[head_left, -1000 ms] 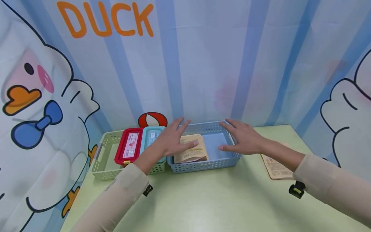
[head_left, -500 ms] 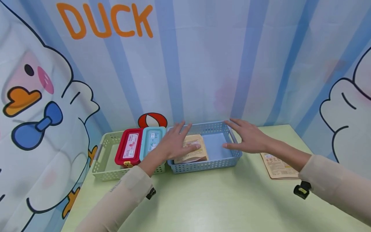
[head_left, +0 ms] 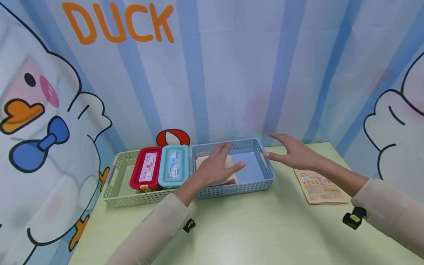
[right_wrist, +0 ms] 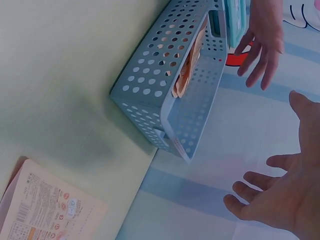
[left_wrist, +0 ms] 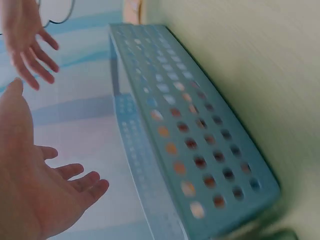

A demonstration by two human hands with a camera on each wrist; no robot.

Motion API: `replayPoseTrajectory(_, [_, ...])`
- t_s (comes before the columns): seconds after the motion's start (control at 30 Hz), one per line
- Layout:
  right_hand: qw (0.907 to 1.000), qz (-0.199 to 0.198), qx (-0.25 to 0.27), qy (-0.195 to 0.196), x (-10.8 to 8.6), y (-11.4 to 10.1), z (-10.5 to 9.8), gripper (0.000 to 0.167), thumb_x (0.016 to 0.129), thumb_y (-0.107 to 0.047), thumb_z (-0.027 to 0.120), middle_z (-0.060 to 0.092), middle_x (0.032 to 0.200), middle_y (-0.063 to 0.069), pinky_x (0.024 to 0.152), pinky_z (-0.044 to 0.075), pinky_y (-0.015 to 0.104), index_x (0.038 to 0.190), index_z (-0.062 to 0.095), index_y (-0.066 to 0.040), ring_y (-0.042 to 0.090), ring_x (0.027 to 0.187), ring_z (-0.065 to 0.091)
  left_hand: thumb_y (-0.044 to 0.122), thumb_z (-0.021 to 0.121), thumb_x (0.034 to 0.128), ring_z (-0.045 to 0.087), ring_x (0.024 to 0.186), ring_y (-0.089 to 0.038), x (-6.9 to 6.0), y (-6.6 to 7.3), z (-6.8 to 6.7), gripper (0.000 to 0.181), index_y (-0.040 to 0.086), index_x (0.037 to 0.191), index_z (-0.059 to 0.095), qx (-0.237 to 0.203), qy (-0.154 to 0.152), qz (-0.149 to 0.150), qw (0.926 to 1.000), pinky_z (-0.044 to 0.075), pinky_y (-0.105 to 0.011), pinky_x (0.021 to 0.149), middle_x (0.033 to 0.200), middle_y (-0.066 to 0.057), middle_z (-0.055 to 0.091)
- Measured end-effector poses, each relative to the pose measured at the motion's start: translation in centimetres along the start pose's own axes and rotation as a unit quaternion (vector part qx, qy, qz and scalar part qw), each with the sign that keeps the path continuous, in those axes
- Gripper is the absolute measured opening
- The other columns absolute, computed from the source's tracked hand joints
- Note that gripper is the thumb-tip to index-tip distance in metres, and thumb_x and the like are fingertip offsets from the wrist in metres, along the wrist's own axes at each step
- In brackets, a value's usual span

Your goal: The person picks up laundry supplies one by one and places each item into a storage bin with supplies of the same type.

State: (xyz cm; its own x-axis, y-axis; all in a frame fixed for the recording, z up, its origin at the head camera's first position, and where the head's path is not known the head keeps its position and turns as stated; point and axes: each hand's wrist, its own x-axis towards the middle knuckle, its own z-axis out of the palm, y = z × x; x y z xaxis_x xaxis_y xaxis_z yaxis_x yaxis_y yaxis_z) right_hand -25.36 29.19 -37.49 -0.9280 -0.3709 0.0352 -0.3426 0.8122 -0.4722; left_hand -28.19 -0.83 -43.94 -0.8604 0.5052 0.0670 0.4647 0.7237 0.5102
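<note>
My left hand (head_left: pixel 215 167) hovers over the left part of a blue perforated basket (head_left: pixel 251 184), its fingers spread and holding nothing. Partly hidden under that hand in the head view, a tan printed packet (head_left: pixel 202 161) lies in the basket; its edge (right_wrist: pixel 186 75) shows inside the basket in the right wrist view. My right hand (head_left: pixel 296 152) is at the basket's right end, thumb and fingers apart, with nothing in it. Whether it touches the rim I cannot tell. A second tan packet (head_left: pixel 319 189) lies flat on the table below my right forearm.
Left of the blue basket stands a green basket (head_left: pixel 120 200). It holds a red-lidded box (head_left: pixel 148 167) and a light-blue-lidded box (head_left: pixel 174 167). The pale green table (head_left: pixel 251 228) ends at a striped duck curtain (head_left: pixel 232 73) behind the baskets.
My left hand has shifted right across the blue basket, uncovering more of the light-blue-lidded box. My right hand has moved right, away from the basket's inside. Baskets and packets stay in place.
</note>
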Motion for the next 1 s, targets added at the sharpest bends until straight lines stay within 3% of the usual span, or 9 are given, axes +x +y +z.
replayPoseTrajectory(0.1, [0.9998, 0.015, 0.014, 0.001, -0.2, 0.2, -0.3, 0.088, 0.104, -0.056, 0.061, 0.028, 0.169, 0.028, 0.116, 0.029, 0.075, 0.167, 0.028, -0.003, 0.052, 0.153, 0.028, 0.081, 0.045, 0.0978, 0.034, 0.156, -0.031, 0.2, 1.1, 0.5, 0.098, 0.023, 0.172, 0.016, -0.062, 0.006, 0.003, 0.9981, 0.038, -0.061, 0.118, 0.175, -0.006, 0.02])
replayPoseTrajectory(0.2, [0.9993, 0.028, 0.025, 0.003, -0.5, 0.8, -0.6, 0.089, 0.105, -0.056, 0.06, 0.029, 0.168, 0.027, 0.114, 0.033, 0.075, 0.167, 0.027, -0.002, 0.052, 0.151, 0.033, 0.081, 0.043, 0.0986, 0.037, 0.154, -0.032, 0.4, 2.4, 1.4, 0.097, 0.022, 0.171, 0.018, -0.091, 0.014, 0.009, 0.9957, 0.04, -0.06, 0.117, 0.175, -0.008, 0.021])
replayPoseTrajectory(0.43, [0.997, 0.054, 0.055, 0.007, -1.1, 2.6, -1.1, 0.089, 0.107, -0.055, 0.057, 0.031, 0.166, 0.03, 0.109, 0.036, 0.076, 0.167, 0.022, -0.001, 0.053, 0.147, 0.036, 0.078, 0.042, 0.101, 0.031, 0.157, -0.031, 0.8, 5.4, 3.2, 0.092, 0.022, 0.171, 0.021, -0.12, 0.009, 0.024, 0.9925, 0.036, -0.058, 0.121, 0.174, -0.008, 0.022])
replayPoseTrajectory(0.8, [0.9956, 0.076, 0.052, 0.02, -2.0, 6.6, -0.6, 0.088, 0.108, -0.053, 0.054, 0.034, 0.161, 0.037, 0.107, 0.037, 0.077, 0.165, 0.022, 0.005, 0.057, 0.144, 0.037, 0.072, 0.042, 0.1041, 0.024, 0.16, -0.028, 1.8, 8.4, 5.1, 0.086, 0.019, 0.17, 0.026, -0.156, -0.005, 0.038, 0.987, 0.031, -0.055, 0.124, 0.173, -0.008, 0.027])
replayPoseTrajectory(1.0, [0.995, 0.089, 0.04, 0.021, -2.1, 8.2, -0.5, 0.089, 0.108, -0.055, 0.053, 0.035, 0.159, 0.039, 0.105, 0.038, 0.077, 0.165, 0.021, 0.007, 0.059, 0.142, 0.038, 0.073, 0.039, 0.1044, 0.037, 0.154, -0.024, 2.0, 9.4, 6.7, 0.086, 0.017, 0.169, 0.028, -0.155, -0.009, 0.046, 0.9868, 0.038, -0.049, 0.121, 0.169, -0.008, 0.035])
